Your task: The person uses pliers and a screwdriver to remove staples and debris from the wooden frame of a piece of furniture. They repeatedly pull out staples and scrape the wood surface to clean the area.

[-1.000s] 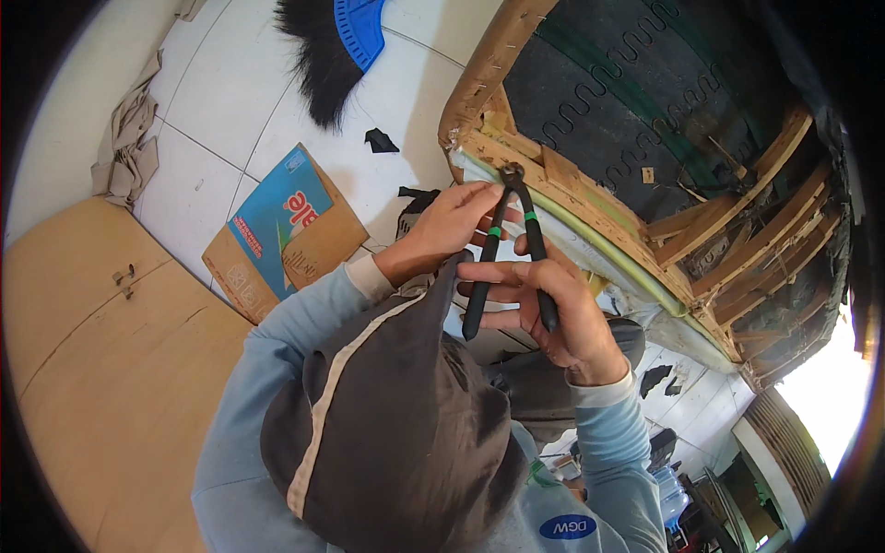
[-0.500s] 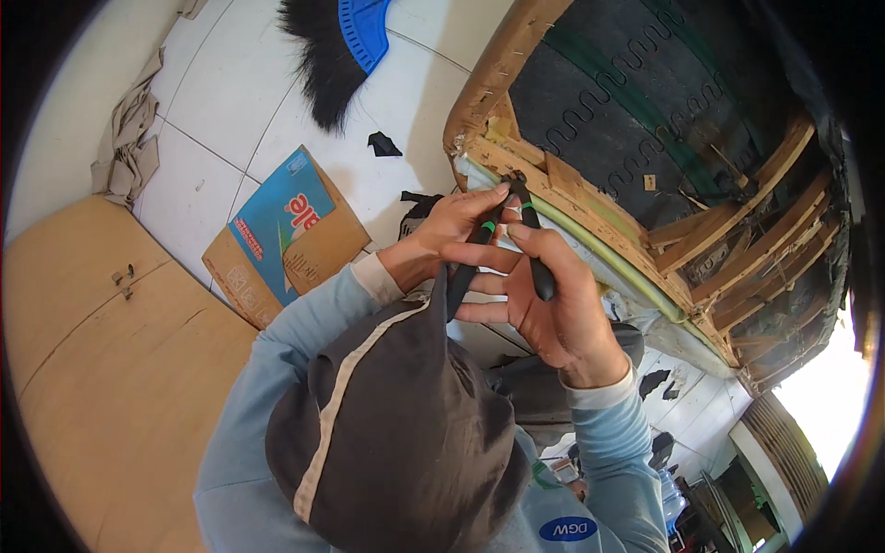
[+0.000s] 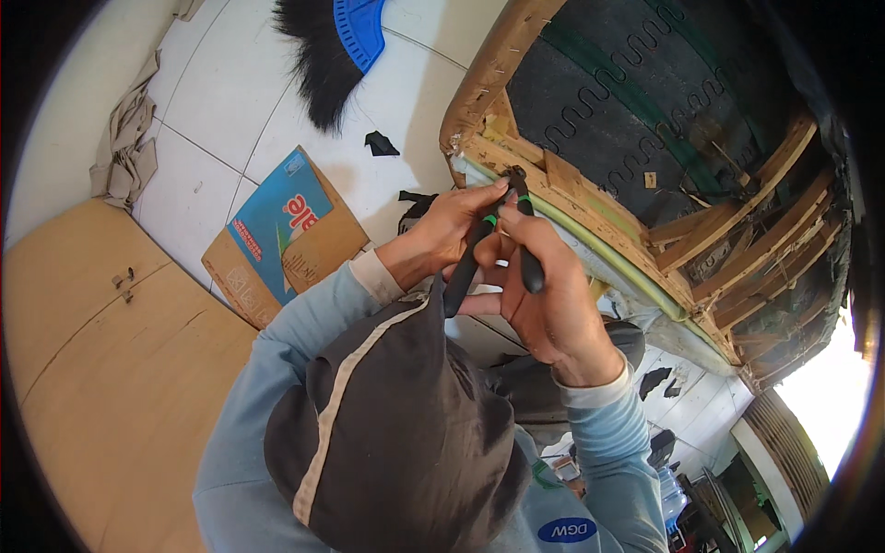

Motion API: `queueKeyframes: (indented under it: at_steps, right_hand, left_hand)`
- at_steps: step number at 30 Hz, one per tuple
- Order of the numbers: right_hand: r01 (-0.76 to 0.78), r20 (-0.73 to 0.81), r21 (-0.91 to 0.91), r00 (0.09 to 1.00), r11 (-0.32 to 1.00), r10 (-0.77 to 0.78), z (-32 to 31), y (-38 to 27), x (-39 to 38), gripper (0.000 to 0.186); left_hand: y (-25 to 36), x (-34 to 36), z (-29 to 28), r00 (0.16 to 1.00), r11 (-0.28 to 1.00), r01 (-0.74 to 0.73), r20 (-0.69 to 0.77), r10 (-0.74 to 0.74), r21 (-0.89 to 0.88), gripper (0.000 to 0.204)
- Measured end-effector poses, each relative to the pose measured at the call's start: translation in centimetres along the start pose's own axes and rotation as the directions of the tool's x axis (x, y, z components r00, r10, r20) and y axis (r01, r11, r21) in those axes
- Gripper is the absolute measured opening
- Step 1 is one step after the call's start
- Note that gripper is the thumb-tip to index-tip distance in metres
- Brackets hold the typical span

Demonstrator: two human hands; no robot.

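Black pincers point(image 3: 533, 258) with green bands on the handles point away from me, their head beside the sofa frame's wooden edge. My left hand point(image 3: 452, 226) grips them near the head, thumb raised along the left side. My right hand point(image 3: 548, 300) curls round the handles from below right, its lower fingers partly spread and partly hidden. A dark grey fabric item with a beige stripe point(image 3: 387, 424) lies below my hands, its tip reaching the left handle. The upturned sofa frame point(image 3: 673, 244) shows bare wood, yellow-green piping, black webbing and zigzag springs.
A cardboard piece with blue print point(image 3: 277, 249) lies on white floor tiles point(image 3: 212, 92). A blue-headed broom point(image 3: 359, 37) is at the top. A tan wooden board point(image 3: 111, 369) fills the left. Crumpled fabric point(image 3: 124, 147) lies by the wall. Black scraps point(image 3: 382, 144) and clutter are on the floor.
My right hand has moved up along the pincers and its fingers have curled further in. The handles have shifted upward and left, and my left thumb now lies closer along the pincers' head.
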State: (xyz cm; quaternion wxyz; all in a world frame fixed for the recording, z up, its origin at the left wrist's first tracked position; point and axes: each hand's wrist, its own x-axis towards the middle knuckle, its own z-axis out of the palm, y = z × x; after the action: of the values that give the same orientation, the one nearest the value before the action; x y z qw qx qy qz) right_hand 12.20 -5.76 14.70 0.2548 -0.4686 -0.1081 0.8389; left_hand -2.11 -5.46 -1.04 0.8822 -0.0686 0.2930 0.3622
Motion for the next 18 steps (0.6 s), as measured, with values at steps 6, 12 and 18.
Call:
queueKeyframes:
  at_steps: [6, 12, 18]
  right_hand:
    - [0.055, -0.103, -0.105, 0.992, 0.993, -0.066, 1.1, 0.9, 0.2, 0.035]
    - [0.069, -0.118, -0.172, 0.989, 0.983, -0.09, -1.8, 1.8, -1.1, 0.031]
    - [0.099, 0.088, -0.565, 0.994, 0.819, -0.06, -10.3, 3.5, -3.5, 0.04]
  left_hand:
    - [-0.3, 0.3, -0.1, 0.999, 0.991, 0.021, 0.029, -0.018, -0.131, 0.032]
    - [-1.0, 0.2, -0.3, 0.998, 0.992, -0.069, -0.005, 0.07, 0.106, 0.031]
    - [-2.0, -0.4, 2.3, 0.991, 0.901, -0.111, -0.027, 0.135, 0.419, 0.03]
